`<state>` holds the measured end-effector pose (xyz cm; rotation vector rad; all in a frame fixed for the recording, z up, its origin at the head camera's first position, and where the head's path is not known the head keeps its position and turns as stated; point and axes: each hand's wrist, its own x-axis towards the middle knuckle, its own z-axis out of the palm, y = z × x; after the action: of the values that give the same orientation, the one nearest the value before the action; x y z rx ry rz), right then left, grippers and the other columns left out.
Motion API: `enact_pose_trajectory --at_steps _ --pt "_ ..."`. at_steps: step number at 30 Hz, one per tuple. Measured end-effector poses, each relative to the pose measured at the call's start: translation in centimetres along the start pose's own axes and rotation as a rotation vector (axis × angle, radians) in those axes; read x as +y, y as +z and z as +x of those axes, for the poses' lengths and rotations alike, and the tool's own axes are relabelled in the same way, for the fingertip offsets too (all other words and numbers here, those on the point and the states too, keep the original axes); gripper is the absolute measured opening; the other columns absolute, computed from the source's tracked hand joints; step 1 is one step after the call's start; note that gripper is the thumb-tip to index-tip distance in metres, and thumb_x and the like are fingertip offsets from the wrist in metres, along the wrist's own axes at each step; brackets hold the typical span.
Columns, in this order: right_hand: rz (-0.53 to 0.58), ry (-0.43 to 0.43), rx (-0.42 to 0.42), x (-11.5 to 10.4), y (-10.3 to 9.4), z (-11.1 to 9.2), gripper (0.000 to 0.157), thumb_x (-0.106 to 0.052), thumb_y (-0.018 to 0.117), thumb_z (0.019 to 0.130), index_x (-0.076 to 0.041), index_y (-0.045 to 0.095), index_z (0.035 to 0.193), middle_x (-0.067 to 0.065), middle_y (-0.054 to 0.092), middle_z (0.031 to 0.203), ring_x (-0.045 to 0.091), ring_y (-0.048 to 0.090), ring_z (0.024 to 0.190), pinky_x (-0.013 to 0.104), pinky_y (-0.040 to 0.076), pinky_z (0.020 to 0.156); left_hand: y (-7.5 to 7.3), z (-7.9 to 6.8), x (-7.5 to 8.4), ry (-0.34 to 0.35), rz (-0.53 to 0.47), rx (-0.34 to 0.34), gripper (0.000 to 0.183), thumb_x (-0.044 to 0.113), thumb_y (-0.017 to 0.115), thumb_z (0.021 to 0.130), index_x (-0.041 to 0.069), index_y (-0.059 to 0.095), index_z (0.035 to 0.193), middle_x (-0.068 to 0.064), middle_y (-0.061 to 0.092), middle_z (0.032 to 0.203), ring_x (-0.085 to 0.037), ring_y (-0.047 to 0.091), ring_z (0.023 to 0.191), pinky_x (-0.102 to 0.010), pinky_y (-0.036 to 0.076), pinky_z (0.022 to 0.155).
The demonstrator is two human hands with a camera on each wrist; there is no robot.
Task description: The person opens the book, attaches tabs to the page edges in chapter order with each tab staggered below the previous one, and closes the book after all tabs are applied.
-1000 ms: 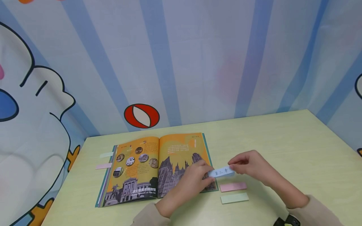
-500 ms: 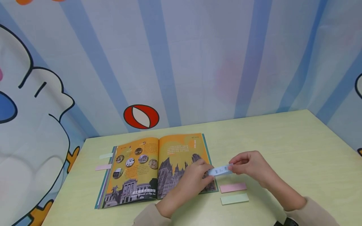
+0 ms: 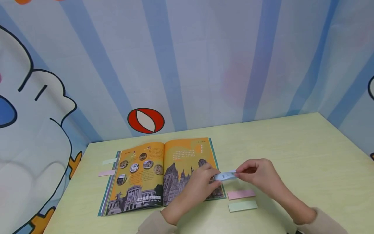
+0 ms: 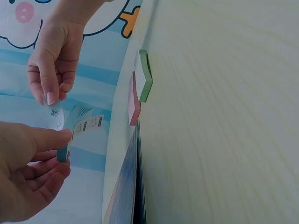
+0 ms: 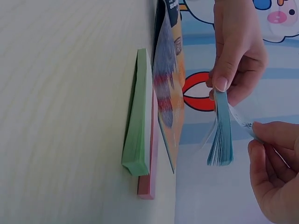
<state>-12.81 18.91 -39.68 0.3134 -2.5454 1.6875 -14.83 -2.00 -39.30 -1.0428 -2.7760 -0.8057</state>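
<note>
My left hand (image 3: 197,183) pinches one end of a blue pad of sticky notes (image 5: 222,130) between thumb and fingers, above the right page of an open book (image 3: 187,151). Its loose end fans out in the right wrist view. The top sheet (image 3: 225,175) carries handwriting and bends away from the pad. My right hand (image 3: 260,175) pinches that sheet's free end between thumb and index finger. A pink sticky-note pad (image 3: 241,194) and a green sticky-note pad (image 3: 242,206) lie on the table below the hands.
At the book's left edge stick out a pale green tab (image 3: 109,161) and a pink tab (image 3: 106,173). The light wooden table (image 3: 292,146) meets a striped cloth backdrop (image 3: 204,65) with cartoon prints behind and at the sides.
My right hand has shifted slightly down and left, and the top blue sheet now curves up from the pad. The left hand stays nearly still.
</note>
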Motion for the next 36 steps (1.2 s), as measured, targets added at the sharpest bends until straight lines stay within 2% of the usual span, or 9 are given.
enact_pose_trajectory --at_steps 2,6,11,19,23,30,36 --pt "-0.027 -0.077 0.028 -0.2 0.2 -0.2 0.007 -0.002 0.076 0.074 -0.007 0.072 0.077 0.001 0.068 0.077 0.011 0.063 0.068 0.024 0.053 0.062 0.0 0.0 0.0 0.003 0.002 0.005 0.016 0.012 0.071 0.082 0.003 0.071 0.096 0.001 0.055 0.080 -0.004 0.042 0.063 -0.012 0.036 0.052" --pt "-0.095 -0.237 0.076 -0.3 0.6 -0.5 0.019 0.006 0.074 0.072 -0.012 0.072 0.072 -0.004 0.067 0.075 0.007 0.060 0.065 0.025 0.053 0.061 0.0 -0.1 -0.1 0.010 0.003 0.017 0.016 0.012 0.071 0.082 0.003 0.071 0.096 0.001 0.054 0.080 -0.004 0.042 0.063 -0.012 0.036 0.052" --pt "-0.153 -0.355 0.087 -0.6 1.1 -1.0 0.027 0.011 0.074 0.068 -0.016 0.071 0.071 -0.010 0.066 0.075 0.002 0.059 0.063 0.024 0.053 0.058 0.0 -0.1 -0.2 0.019 0.001 0.030 0.017 0.012 0.071 0.082 0.002 0.071 0.097 0.000 0.055 0.081 -0.003 0.042 0.063 -0.012 0.036 0.052" --pt "-0.143 -0.558 0.074 -1.1 1.7 -1.5 0.031 0.017 0.073 0.064 -0.013 0.070 0.074 -0.005 0.067 0.074 0.002 0.060 0.063 0.016 0.050 0.057 -0.2 0.0 -0.3 0.033 0.001 0.042 0.019 0.012 0.071 0.082 0.002 0.071 0.098 -0.001 0.054 0.081 -0.004 0.041 0.063 -0.012 0.035 0.052" --pt "-0.158 -0.589 0.068 -1.3 1.8 -1.6 0.032 0.017 0.074 0.063 -0.013 0.070 0.074 -0.005 0.067 0.074 0.002 0.059 0.063 0.014 0.049 0.057 -0.3 -0.1 -0.2 0.033 -0.002 0.040 0.019 0.011 0.071 0.082 0.002 0.070 0.099 -0.001 0.054 0.081 -0.003 0.042 0.063 -0.012 0.036 0.052" --pt "-0.165 -0.571 0.042 -1.4 2.0 -1.8 0.028 0.014 0.074 0.065 -0.013 0.069 0.073 -0.009 0.065 0.073 0.000 0.057 0.063 0.014 0.049 0.057 -0.3 -0.1 -0.1 0.028 -0.003 0.031 0.019 0.010 0.071 0.082 0.002 0.071 0.099 0.001 0.053 0.079 -0.003 0.043 0.063 -0.011 0.037 0.053" --pt "-0.153 -0.590 0.033 -1.8 2.1 -2.1 0.029 0.013 0.074 0.066 -0.014 0.069 0.074 -0.010 0.065 0.073 0.000 0.058 0.064 0.014 0.049 0.056 -0.2 -0.2 -0.2 0.026 0.003 0.032 0.016 0.009 0.070 0.083 0.003 0.071 0.097 0.001 0.054 0.078 -0.003 0.042 0.062 -0.012 0.036 0.052"
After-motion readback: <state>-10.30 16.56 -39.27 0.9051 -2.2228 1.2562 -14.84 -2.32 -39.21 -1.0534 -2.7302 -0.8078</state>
